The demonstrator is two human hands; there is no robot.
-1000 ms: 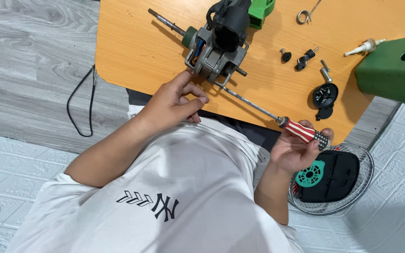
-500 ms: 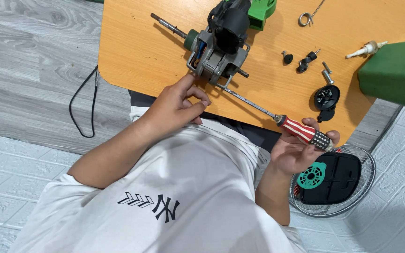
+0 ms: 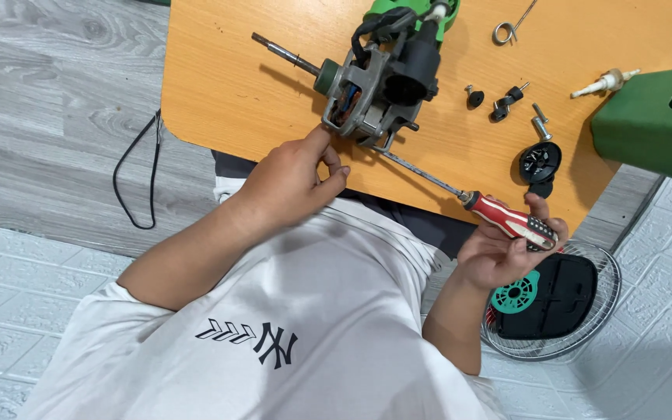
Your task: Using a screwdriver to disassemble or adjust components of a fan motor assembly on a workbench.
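Note:
A grey fan motor (image 3: 371, 89) with a long shaft and a black rear cap lies on the orange wooden table (image 3: 235, 93). My left hand (image 3: 293, 179) reaches to the motor's near edge, its fingertips pinched together against the metal frame. My right hand (image 3: 503, 253) grips the red handle of a long screwdriver (image 3: 507, 219). The thin blade runs up and to the left, and its tip is at the motor's underside beside my left fingers.
Loose screws and small black parts (image 3: 503, 101), a black knob (image 3: 540, 162), a white-tipped piece (image 3: 604, 82) and a wire clip (image 3: 507, 29) lie on the table's right. A green housing (image 3: 655, 120) stands at the right edge. A fan grille (image 3: 577, 327) and a black cable (image 3: 138, 183) lie on the floor.
Both hands stay at the motor and the screwdriver; my right fingers have shifted slightly on the handle. The view has drifted a little.

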